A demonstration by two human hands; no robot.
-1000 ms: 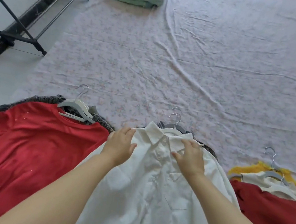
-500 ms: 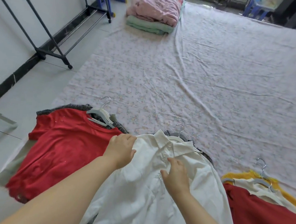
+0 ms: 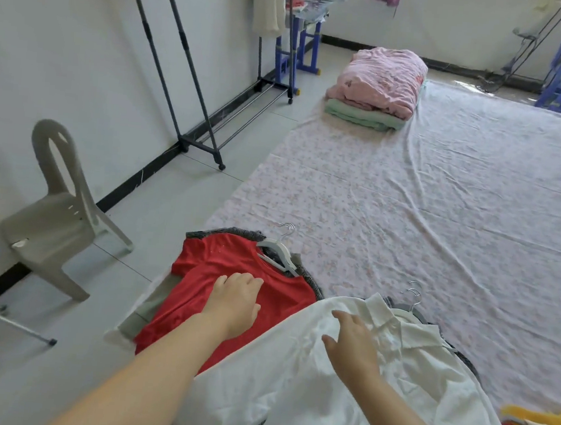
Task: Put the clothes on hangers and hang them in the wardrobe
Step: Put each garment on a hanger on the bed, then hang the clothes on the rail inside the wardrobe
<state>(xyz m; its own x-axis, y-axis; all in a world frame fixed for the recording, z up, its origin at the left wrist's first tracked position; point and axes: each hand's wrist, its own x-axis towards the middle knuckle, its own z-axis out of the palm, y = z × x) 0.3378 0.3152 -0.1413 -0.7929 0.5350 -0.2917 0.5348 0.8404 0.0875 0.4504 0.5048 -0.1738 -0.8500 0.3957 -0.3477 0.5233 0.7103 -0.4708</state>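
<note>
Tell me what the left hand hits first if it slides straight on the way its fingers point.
Probably the white hanger in the red T-shirt's collar; the left hand lies over that shirt, though its height above the cloth is unclear.

A grey plastic chair [image 3: 56, 211] stands by the left wall [image 3: 47, 53]. A floral sheet [image 3: 442, 228] covers the floor [image 3: 52, 361]; at its far end a pink quilt [image 3: 384, 80] lies on a green blanket [image 3: 360, 117]

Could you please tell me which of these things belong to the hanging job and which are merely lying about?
Job: red short-sleeved T-shirt; white collared shirt; white plastic hanger; black metal clothes rail.
Lying about: grey plastic chair; folded pink quilt; folded green blanket.
</note>
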